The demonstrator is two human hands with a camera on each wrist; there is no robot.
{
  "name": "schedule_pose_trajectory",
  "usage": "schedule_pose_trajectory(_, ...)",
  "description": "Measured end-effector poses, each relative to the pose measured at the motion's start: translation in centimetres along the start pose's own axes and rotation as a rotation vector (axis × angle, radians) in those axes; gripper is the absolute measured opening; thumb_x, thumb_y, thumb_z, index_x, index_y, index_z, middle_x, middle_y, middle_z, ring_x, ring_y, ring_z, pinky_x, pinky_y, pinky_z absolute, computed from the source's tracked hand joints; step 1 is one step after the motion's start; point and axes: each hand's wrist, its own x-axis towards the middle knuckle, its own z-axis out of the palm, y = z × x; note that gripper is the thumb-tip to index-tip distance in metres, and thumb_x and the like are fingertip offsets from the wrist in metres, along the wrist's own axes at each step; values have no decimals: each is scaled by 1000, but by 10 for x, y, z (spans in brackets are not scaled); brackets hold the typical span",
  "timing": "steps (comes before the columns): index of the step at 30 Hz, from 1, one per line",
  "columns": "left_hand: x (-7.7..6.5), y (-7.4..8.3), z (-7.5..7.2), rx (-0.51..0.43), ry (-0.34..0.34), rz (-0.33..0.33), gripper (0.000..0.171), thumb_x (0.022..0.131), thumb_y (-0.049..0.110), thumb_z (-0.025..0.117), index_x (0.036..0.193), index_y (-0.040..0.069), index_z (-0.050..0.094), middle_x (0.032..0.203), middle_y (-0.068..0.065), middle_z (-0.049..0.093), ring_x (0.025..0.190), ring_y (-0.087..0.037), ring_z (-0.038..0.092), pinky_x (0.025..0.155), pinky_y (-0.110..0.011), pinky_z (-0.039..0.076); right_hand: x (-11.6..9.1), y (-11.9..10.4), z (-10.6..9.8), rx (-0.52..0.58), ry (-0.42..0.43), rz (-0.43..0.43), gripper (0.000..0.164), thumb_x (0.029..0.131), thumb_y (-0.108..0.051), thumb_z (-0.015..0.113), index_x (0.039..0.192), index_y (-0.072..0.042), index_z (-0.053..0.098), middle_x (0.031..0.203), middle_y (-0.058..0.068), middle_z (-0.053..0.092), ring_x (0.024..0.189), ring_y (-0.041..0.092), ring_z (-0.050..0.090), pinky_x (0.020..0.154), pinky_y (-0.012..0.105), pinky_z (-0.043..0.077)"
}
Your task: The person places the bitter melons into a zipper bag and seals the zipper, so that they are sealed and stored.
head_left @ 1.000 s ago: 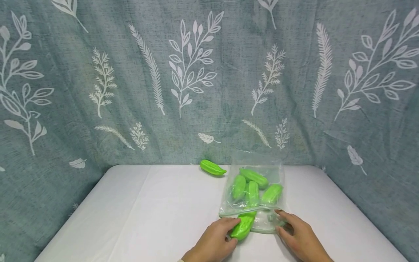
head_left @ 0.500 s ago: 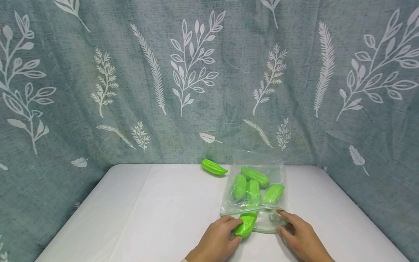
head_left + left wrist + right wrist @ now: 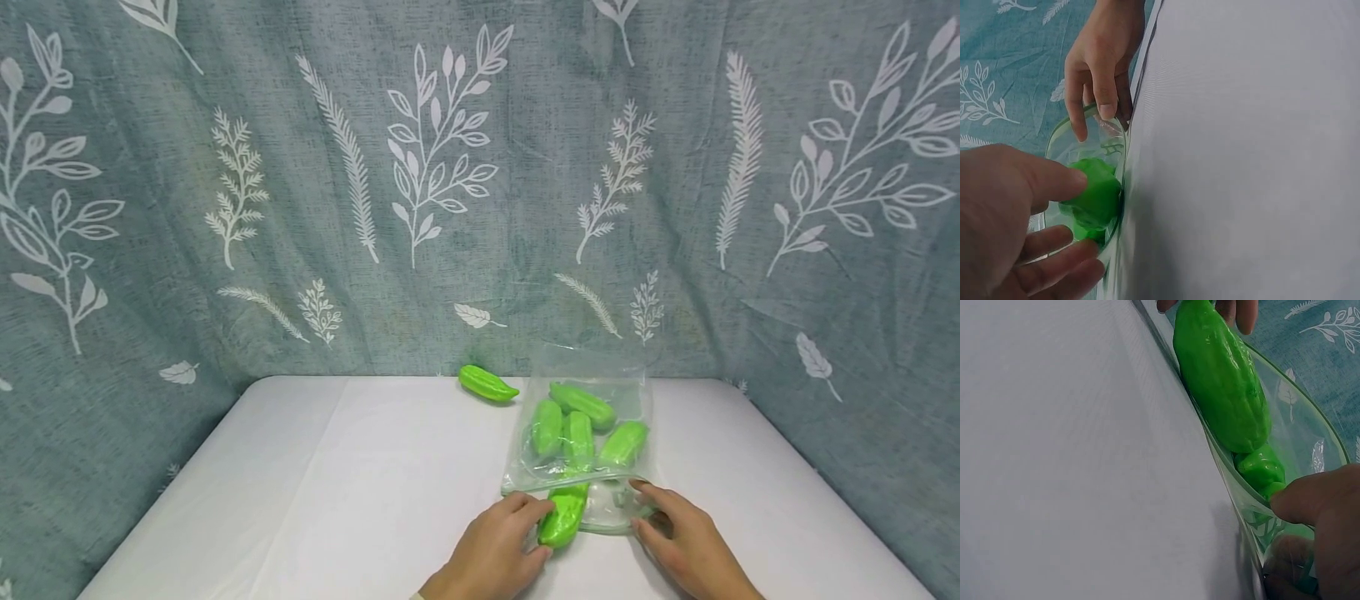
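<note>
My left hand (image 3: 498, 546) pinches the near end of a glossy, ridged green bitter melon (image 3: 562, 518), thumb on one side and fingers on the other. The melon's far end lies inside the mouth of a clear zip bag (image 3: 525, 477); its near end sticks out toward me. At the bag's right corner, my right hand (image 3: 686, 533) grips the rim, and the mouth gapes between its two lips. Inside the bag lie several more melons (image 3: 583, 407). In the right wrist view, the held melon (image 3: 1222, 381) touches another melon (image 3: 1260, 465) just inside the bag.
One loose bitter melon (image 3: 487, 383) lies at the table's back edge, left of the bag. A white cloth covers the table (image 3: 375, 483). Behind it hangs a grey-green leaf-print curtain (image 3: 450, 208), which also runs along both sides.
My left hand has shifted slightly right, and the melon's near end has moved a little toward the bag's mouth. The right hand and bag hold still.
</note>
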Motion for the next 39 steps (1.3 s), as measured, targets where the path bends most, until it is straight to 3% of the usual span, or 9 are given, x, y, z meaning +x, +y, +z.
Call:
schedule_pose_trajectory(8, -3, 1, -2, 172, 140, 206, 35, 80, 21, 81, 113, 19, 72, 119, -2, 62, 108, -11, 61, 80, -22, 54, 1, 0, 1, 14, -8, 10, 47, 91, -20, 75, 134, -7, 61, 134, 3, 62, 121, 26, 60, 90, 36, 54)
schedule_pose_trajectory(15, 2, 12, 0, 212, 119, 319, 34, 84, 26, 80, 115, 15, 72, 120, -4, 61, 113, -14, 58, 89, -21, 51, 1, 1, 0, 11, -4, 2, 46, 92, -23, 74, 133, -4, 61, 134, 4, 62, 121, 28, 59, 90, 38, 54)
schedule_pose_trajectory(22, 3, 21, 0, 253, 12, 279, 33, 94, 34, 70, 118, 12, 71, 128, -8, 56, 123, -18, 51, 94, -24, 49, 0, 1, 1, 2, 1, -5, 47, 92, -24, 74, 134, -7, 62, 134, 4, 63, 121, 28, 59, 91, 38, 54)
schedule_pose_trajectory(28, 6, 23, 4, 295, -16, 262, 44, 93, 39, 69, 126, 9, 67, 139, -13, 49, 132, -22, 45, 105, -29, 43, 0, 1, 0, 2, 0, -3, 47, 92, -25, 75, 133, -7, 62, 135, 4, 62, 122, 29, 59, 93, 40, 53)
schedule_pose_trajectory(34, 10, 26, 8, 305, -72, 236, 53, 93, 41, 69, 132, 6, 62, 144, -13, 44, 134, -22, 42, 100, -25, 46, 0, 2, 1, -8, 15, -20, 47, 92, -26, 74, 132, -5, 62, 134, 4, 63, 122, 30, 59, 93, 42, 53)
schedule_pose_trajectory(39, 13, 27, 11, 335, -55, 240, 56, 90, 42, 71, 131, 5, 62, 142, -13, 45, 129, -21, 44, 95, -22, 48, 0, 3, 2, -27, 39, -43, 46, 91, -23, 75, 131, -5, 63, 133, 4, 63, 120, 29, 60, 92, 41, 53)
